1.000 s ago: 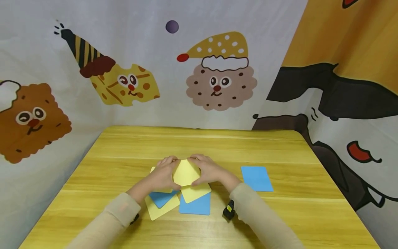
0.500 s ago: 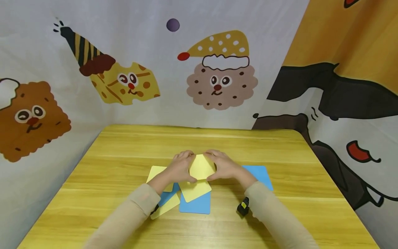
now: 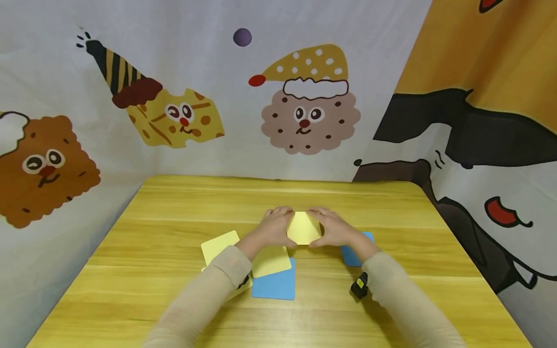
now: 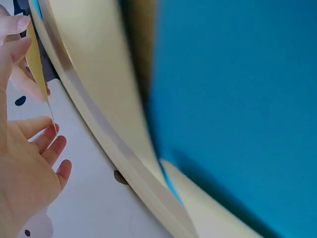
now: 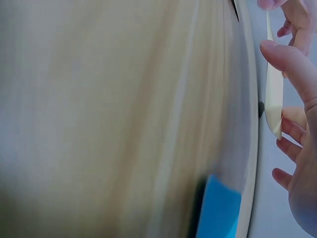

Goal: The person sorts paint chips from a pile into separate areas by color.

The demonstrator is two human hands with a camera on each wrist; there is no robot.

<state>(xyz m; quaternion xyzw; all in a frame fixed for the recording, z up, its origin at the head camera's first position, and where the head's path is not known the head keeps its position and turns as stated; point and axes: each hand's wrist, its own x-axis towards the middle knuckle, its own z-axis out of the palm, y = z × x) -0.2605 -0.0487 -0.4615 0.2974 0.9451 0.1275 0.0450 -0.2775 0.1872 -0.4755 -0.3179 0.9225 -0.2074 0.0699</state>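
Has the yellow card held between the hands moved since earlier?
Yes: the held yellow card has moved right, toward the rightmost blue card, which stayed put.

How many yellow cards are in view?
4: a yellow card held by left hand and right hand, one over the blue card, one farther left, one mostly hidden behind the left sleeve. More may be underneath.

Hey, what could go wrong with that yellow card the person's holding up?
The yellow card is held only by its edges between the left hand and right hand, so it might slip if either loosens. Squeezing inward could also bend it. And the left sleeve passes over the overlapping cards, so a dip of that arm might shift them.
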